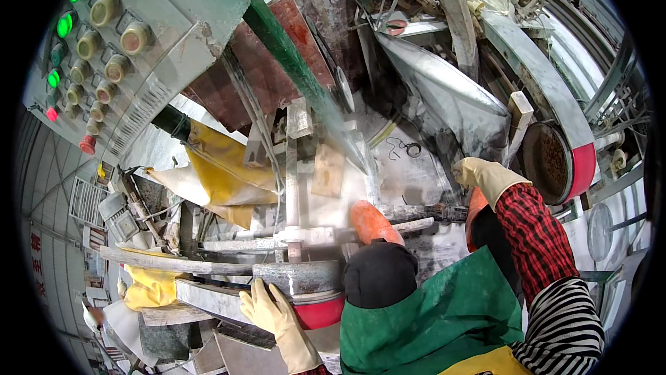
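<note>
Lower centre, my cream-gloved left hand (276, 317), fingers spread, by a red-banded grey drum (306, 280); centre right, my right hand (490, 176) curls, grip unclear.

Holds the left hand (272, 312) low, back upward, in a pale cream glove (291, 342), its fingers (259, 293) spread and pointing forward and leftward. Reaches the right arm (563, 309) forward from the lower right, in a red-and-black checked sleeve (534, 233) with black-and-white stripes higher up. Turns the right hand (489, 176), gloved alike, leftward, fingers bunched and curled, tips too small to read.
</note>
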A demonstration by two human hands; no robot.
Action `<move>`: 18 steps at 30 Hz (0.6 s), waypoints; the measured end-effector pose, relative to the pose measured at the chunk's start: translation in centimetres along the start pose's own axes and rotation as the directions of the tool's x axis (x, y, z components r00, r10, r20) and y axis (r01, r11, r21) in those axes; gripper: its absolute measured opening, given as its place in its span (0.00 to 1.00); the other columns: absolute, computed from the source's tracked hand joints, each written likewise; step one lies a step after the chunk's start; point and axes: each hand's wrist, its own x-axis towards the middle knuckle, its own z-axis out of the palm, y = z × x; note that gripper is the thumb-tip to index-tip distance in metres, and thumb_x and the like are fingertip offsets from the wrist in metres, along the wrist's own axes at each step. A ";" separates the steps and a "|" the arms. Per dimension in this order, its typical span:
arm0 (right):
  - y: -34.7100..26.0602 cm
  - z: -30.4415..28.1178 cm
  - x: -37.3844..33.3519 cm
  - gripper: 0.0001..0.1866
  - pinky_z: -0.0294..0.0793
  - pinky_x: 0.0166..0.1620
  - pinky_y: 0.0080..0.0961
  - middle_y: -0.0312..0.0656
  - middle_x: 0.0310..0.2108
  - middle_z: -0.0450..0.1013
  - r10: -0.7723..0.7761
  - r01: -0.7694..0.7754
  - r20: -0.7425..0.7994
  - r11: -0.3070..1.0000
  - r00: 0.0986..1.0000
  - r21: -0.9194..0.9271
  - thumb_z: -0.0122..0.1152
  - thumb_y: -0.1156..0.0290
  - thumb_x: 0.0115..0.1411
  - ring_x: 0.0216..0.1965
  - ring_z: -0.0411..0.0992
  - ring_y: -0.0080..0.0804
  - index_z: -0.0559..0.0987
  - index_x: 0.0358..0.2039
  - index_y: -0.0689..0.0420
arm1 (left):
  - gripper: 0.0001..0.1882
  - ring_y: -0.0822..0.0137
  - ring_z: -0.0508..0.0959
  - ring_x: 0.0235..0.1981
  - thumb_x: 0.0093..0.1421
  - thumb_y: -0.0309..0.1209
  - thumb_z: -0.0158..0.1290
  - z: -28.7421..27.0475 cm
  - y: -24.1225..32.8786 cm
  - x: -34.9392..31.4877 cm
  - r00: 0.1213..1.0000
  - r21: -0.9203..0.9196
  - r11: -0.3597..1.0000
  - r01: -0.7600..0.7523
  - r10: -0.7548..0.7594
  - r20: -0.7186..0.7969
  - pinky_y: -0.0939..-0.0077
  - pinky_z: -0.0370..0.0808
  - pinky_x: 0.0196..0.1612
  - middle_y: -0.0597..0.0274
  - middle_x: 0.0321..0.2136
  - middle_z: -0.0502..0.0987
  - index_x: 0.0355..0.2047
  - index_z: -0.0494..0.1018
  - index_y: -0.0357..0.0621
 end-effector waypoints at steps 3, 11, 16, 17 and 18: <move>0.3 -0.2 0.3 0.22 0.79 0.33 0.33 0.42 0.31 0.82 0.028 -0.028 0.018 1.000 0.999 -0.012 0.56 0.65 0.63 0.30 0.80 0.33 0.76 0.57 0.55 | 0.20 0.37 0.67 0.61 0.66 0.38 0.50 -0.3 0.6 0.1 1.000 -0.006 1.000 -0.014 0.014 -0.006 0.45 0.57 0.65 0.53 0.54 0.78 0.54 0.75 0.41; 3.0 -0.1 2.8 0.24 0.78 0.33 0.34 0.42 0.32 0.81 0.066 -0.076 0.098 0.992 0.993 0.098 0.59 0.65 0.65 0.29 0.79 0.32 0.74 0.61 0.56 | 0.21 0.36 0.67 0.61 0.66 0.38 0.50 -0.5 1.8 -0.1 1.000 0.010 1.000 -0.016 0.016 -0.018 0.43 0.58 0.64 0.52 0.55 0.77 0.55 0.74 0.40; 0.3 0.4 0.1 0.10 0.76 0.32 0.37 0.40 0.27 0.81 -0.001 0.004 -0.050 0.997 0.999 0.072 0.54 0.65 0.63 0.27 0.78 0.35 0.78 0.40 0.55 | 0.21 0.35 0.67 0.61 0.66 0.38 0.49 -2.0 2.6 -0.2 1.000 0.021 1.000 -0.009 0.009 0.030 0.43 0.58 0.63 0.52 0.54 0.77 0.55 0.73 0.39; 0.2 0.4 -0.4 0.11 0.75 0.31 0.39 0.39 0.25 0.80 -0.024 0.033 -0.089 0.995 0.996 0.095 0.51 0.65 0.62 0.26 0.77 0.36 0.81 0.30 0.54 | 0.22 0.35 0.67 0.61 0.66 0.38 0.49 -2.2 2.8 -0.2 0.999 0.015 1.000 -0.015 0.014 0.045 0.42 0.58 0.63 0.52 0.54 0.77 0.55 0.73 0.39; -0.1 0.2 -0.7 0.11 0.75 0.32 0.39 0.39 0.26 0.81 -0.022 0.029 -0.070 0.995 0.997 0.096 0.51 0.65 0.62 0.27 0.77 0.36 0.81 0.32 0.53 | 0.22 0.35 0.67 0.61 0.66 0.38 0.49 -1.9 2.6 -0.3 0.999 0.022 1.000 -0.022 0.021 0.028 0.42 0.59 0.63 0.52 0.54 0.77 0.55 0.72 0.39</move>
